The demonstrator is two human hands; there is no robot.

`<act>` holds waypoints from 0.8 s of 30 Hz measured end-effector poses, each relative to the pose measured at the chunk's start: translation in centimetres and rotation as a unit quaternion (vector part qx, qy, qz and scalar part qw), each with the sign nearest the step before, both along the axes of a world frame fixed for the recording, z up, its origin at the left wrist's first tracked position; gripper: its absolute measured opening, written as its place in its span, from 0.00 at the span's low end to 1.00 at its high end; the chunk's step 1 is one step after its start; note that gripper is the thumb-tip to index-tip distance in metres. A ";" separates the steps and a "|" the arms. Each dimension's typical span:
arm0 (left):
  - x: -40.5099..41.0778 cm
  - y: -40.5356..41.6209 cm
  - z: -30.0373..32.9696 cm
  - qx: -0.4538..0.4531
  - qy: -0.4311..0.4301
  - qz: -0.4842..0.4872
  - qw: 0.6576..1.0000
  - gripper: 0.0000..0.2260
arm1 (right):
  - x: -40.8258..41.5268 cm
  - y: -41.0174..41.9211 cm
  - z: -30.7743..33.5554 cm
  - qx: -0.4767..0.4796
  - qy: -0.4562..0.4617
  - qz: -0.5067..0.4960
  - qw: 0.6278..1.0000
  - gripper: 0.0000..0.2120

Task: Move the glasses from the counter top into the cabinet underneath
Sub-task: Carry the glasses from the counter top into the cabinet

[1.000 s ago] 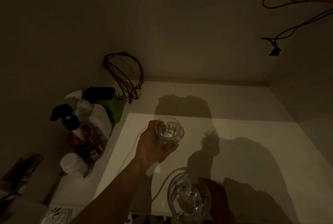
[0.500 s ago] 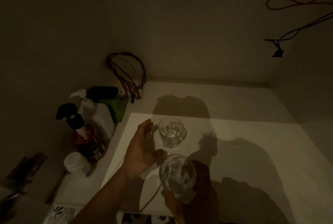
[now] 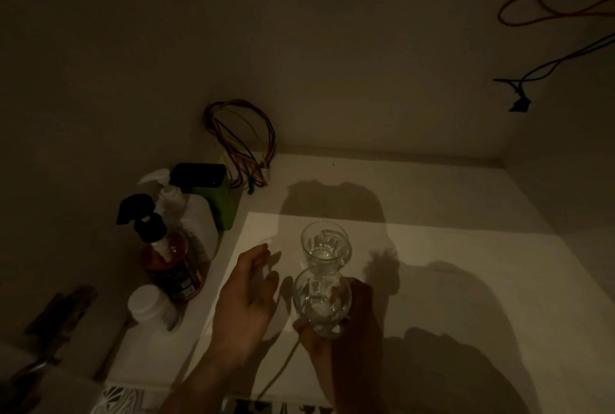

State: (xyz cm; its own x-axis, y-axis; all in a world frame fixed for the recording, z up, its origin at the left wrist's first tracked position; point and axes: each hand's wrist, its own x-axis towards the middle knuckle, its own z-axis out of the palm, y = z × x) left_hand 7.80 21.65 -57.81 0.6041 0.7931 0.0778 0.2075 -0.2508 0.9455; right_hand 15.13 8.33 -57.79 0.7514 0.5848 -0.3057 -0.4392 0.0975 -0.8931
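Dim cabinet interior, pale walls, loose wires (image 3: pixel 244 144) hanging at the back corner; a white shelf floor (image 3: pixel 449 280) lit from behind the wearer, shadows thrown long across it. Crowded at the left edge: spray bottles (image 3: pixel 159 234), a white jar (image 3: pixel 149 304), a green box (image 3: pixel 216 194). Standing upright near the middle of the shelf, one faceted clear glass (image 3: pixel 324 244), set down and untouched. Just in front of it and held clear of the floor, a second glass (image 3: pixel 321 304), gripped low around the base by the right hand (image 3: pixel 346 330), fingers wrapped and closed on it. Left hand (image 3: pixel 248 300) empty, fingers spread apart, hovering beside both glasses and touching neither. Likely rigid, fairly weighty for its size, smooth enough to slip, and certain to chip if knocked against its neighbour. Safest taken around the lower body, as here, and set down beside the first, not against it.
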 end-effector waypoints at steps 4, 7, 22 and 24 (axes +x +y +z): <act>-0.1 -0.5 0.0 -0.015 0.010 -0.006 1.000 0.16 | -0.3 -0.4 -1.0 -0.164 -0.270 -0.023 0.949 0.23; -0.2 -0.7 0.1 0.005 0.026 -0.012 1.000 0.15 | -0.7 -0.1 -0.1 -0.104 -0.207 -0.055 0.971 0.24; -0.2 -1.1 0.4 0.049 0.040 -0.013 0.998 0.17 | 0.2 -0.6 0.1 -0.183 -0.277 -0.002 0.943 0.37; -0.3 -1.3 0.6 0.070 0.054 -0.015 0.996 0.18 | 0.1 -1.3 0.1 -0.241 -0.342 0.001 0.908 0.44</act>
State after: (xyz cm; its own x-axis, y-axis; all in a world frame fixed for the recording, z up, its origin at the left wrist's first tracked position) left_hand 7.47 20.38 -57.22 0.6386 0.7602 0.1192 0.2964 -0.3859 0.8736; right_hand 15.27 6.98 -57.66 0.8612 0.5082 0.0102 0.2339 -0.3783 -0.8956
